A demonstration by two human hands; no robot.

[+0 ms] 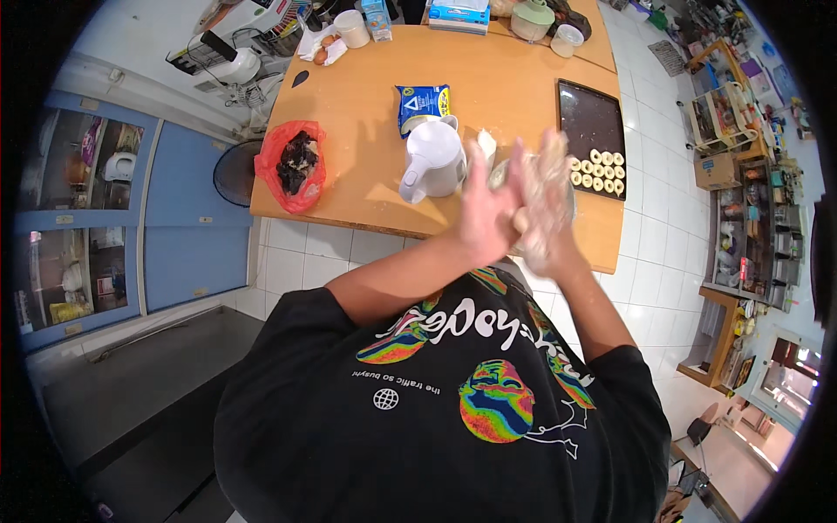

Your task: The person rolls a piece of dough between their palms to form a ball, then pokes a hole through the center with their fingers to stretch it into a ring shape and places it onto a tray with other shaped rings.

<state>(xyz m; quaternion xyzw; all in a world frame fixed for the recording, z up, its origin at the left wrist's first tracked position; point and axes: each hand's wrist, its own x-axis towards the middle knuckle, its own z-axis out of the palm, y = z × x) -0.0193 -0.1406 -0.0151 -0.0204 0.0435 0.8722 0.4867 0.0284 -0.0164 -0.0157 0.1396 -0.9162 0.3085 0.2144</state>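
Observation:
At the table's front right, my left hand (488, 209) and my right hand (545, 205) are raised with palms close together and fingers stretched out. My right hand is blurred and coated in pale, sticky-looking dough; whether anything sits between the palms is hidden. Behind them a bowl (499, 177) is mostly covered. Just left are a white pitcher (434, 157), a blue packet (423, 100) and a small white container (485, 142), partly hidden. To their right, a dark baking tray (590, 113) holds several pale dough rings (609, 170).
On the wooden table (349, 174) lie a red plastic bag (272, 166) with dark contents at left, eggs (324, 48), tubs (352, 30) and boxes (458, 17) at the back. Blue cabinets (187, 183) stand left, a dark sieve or basket (228, 170) beside them, crowded shelving (741, 227) right.

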